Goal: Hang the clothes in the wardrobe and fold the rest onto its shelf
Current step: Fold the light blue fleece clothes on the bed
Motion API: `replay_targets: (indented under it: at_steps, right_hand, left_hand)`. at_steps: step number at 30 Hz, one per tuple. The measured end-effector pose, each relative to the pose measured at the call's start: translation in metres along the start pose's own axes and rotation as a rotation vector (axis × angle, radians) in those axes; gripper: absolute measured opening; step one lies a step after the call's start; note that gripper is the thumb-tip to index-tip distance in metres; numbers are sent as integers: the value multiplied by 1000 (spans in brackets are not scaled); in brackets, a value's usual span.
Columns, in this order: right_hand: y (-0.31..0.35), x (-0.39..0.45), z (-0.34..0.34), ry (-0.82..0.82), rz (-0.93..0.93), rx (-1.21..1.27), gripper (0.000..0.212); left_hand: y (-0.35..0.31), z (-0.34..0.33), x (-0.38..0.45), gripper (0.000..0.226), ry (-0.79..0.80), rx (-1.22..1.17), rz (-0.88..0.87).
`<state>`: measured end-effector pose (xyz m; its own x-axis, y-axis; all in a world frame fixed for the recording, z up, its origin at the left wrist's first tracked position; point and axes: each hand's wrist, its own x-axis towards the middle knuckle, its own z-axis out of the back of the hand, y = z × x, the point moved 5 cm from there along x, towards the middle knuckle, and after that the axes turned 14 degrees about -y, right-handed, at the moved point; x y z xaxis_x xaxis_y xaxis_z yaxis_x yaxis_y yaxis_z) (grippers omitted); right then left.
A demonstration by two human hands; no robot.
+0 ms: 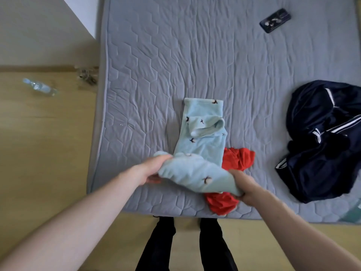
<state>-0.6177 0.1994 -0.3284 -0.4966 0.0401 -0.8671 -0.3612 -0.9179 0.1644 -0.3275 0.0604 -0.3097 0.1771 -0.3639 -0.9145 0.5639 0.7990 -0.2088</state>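
A light blue garment [201, 145] with small dark bird prints lies lengthwise on the grey quilted mattress [175, 65], its near end lifted. My left hand [154, 171] grips that end's left corner. My right hand [244, 186] grips its right corner. A crumpled red garment [237, 159] lies under the blue one at my right hand. A dark navy jacket [324, 141] with white stripes sits bunched at the mattress's right side. The wardrobe is not in view.
A dark phone [275, 20] lies at the far right of the mattress. On the wooden floor to the left lie a clear plastic bottle [40, 87] and a small heap of debris [88, 75]. My dark trouser legs [187, 245] stand at the mattress's near edge.
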Motion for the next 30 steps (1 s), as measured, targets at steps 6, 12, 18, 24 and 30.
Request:
replay_targets:
  at_steps: [6, 12, 18, 24, 30]
  right_hand:
    - [116, 20, 10, -55, 111, 179, 13]
    - [175, 38, -13, 70, 248, 325, 55]
    - [157, 85, -43, -104, 454, -133, 84]
    - [123, 140, -67, -109, 420, -198, 112]
    - [161, 179, -94, -58, 443, 31, 119]
  left_hand:
    - [-114, -10, 21, 40, -80, -169, -76]
    - [-151, -13, 64, 59, -286, -175, -198]
    - [-119, -33, 116, 47, -340, 185, -278]
    - [-78, -60, 165, 104, -288, 114, -108]
    - [-95, -73, 208, 123, -207, -162, -132]
